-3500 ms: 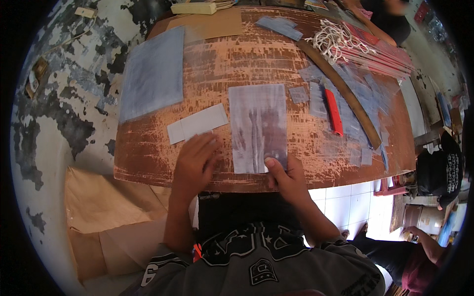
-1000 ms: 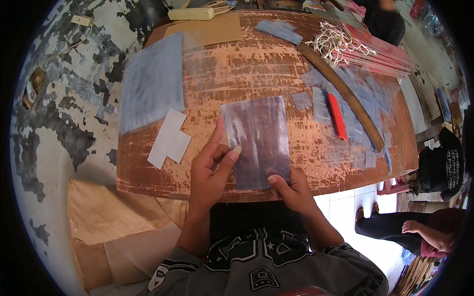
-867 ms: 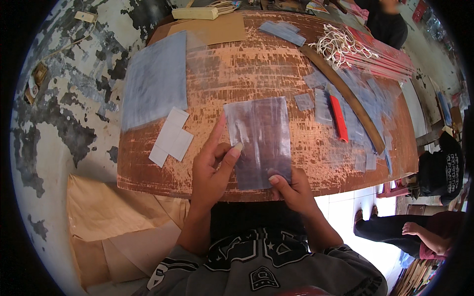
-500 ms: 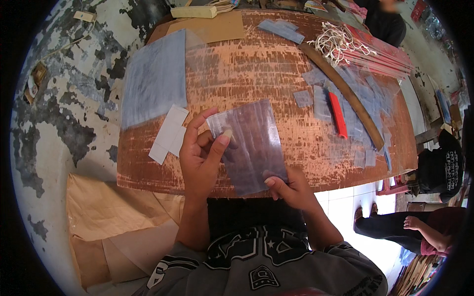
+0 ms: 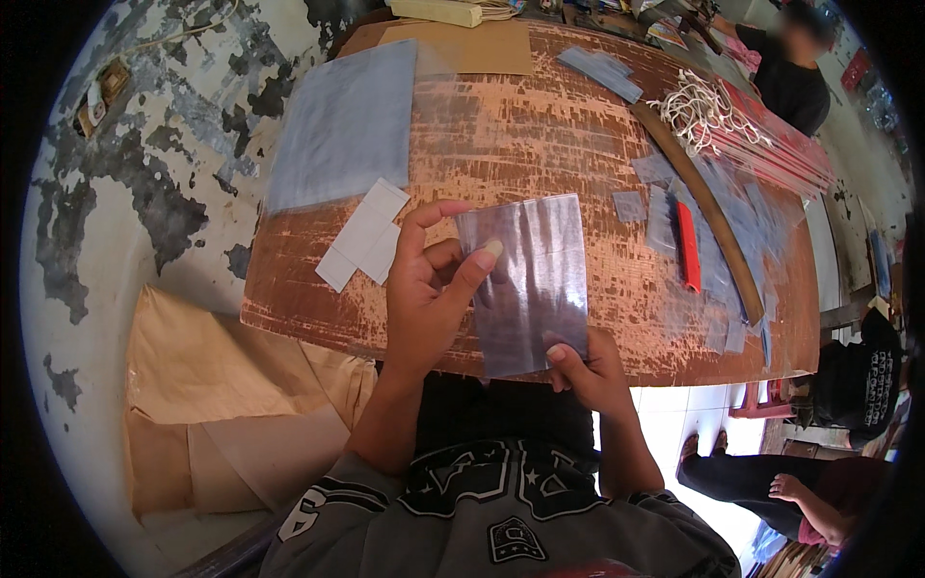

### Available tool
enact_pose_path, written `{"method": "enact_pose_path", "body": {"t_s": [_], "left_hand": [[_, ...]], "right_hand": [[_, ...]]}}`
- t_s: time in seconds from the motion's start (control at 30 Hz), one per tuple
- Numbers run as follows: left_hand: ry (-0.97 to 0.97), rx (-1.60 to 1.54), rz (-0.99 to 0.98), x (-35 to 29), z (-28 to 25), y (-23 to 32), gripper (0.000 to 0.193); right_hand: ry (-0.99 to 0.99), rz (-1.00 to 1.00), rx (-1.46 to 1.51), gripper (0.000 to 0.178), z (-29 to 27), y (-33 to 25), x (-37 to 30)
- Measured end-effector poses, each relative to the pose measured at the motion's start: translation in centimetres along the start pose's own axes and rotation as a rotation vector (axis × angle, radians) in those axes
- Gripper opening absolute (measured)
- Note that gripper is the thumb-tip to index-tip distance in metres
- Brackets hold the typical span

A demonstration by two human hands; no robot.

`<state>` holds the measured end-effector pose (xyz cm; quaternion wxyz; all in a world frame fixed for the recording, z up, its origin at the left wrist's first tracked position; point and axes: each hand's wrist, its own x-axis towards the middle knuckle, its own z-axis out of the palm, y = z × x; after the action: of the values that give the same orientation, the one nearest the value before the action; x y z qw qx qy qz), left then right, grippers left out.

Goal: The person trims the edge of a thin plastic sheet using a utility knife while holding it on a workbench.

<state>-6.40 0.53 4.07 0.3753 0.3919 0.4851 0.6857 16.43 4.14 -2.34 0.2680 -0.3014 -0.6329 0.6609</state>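
Between my hands, above the table's near edge, is a clear plastic sheet (image 5: 535, 279), rectangular and shiny with a few creases. My left hand (image 5: 434, 279) pinches its left side, thumb on top and fingers behind. At the lower right corner my right hand (image 5: 583, 371) grips it between thumb and fingers. The fingers behind the sheet are partly hidden. White card pieces (image 5: 364, 236) lie on the table just left of my left hand. Whether the sheet is one layer or several, I cannot tell.
The worn brown table (image 5: 511, 125) carries a large stack of bluish plastic sheets (image 5: 342, 125), brown cardboard (image 5: 482, 48), a wooden strip (image 5: 703, 193), a red cutter (image 5: 688, 246), small plastic pieces (image 5: 631, 206) and white strings (image 5: 703, 111). Brown paper (image 5: 212, 366) stands at left. Other people are at right.
The whole view has shifted, so the table and things on it appear further right. Both hands keep hold of the plastic sheet, which now appears more upright.
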Motion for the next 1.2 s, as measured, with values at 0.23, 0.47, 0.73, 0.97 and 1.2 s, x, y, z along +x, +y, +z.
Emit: {"method": "enact_pose_path", "body": {"t_s": [0.23,0.47,0.73,0.97,1.2], "left_hand": [[0.027,0.049,0.003,0.0,0.3,0.6,0.043],[0.033,0.023,0.034,0.0,0.1,-0.1,0.041],[0.031,0.001,0.037,0.1,-0.1,-0.6,0.041],[0.091,-0.074,-0.007,-0.1,0.5,-0.9,0.044],[-0.005,-0.076,-0.135,-1.1,0.6,-2.1,0.030]], "right_hand": [[0.001,-0.007,0.043,0.030,0.0,0.0,-0.1],[-0.009,-0.040,0.021,0.028,-0.1,0.0,0.0],[-0.019,-0.040,0.016,0.026,-0.1,-0.2,0.0],[-0.016,-0.048,-0.034,0.024,-0.1,-0.4,0.1],[-0.010,-0.070,0.012,0.026,-0.1,-0.3,0.0]]}}
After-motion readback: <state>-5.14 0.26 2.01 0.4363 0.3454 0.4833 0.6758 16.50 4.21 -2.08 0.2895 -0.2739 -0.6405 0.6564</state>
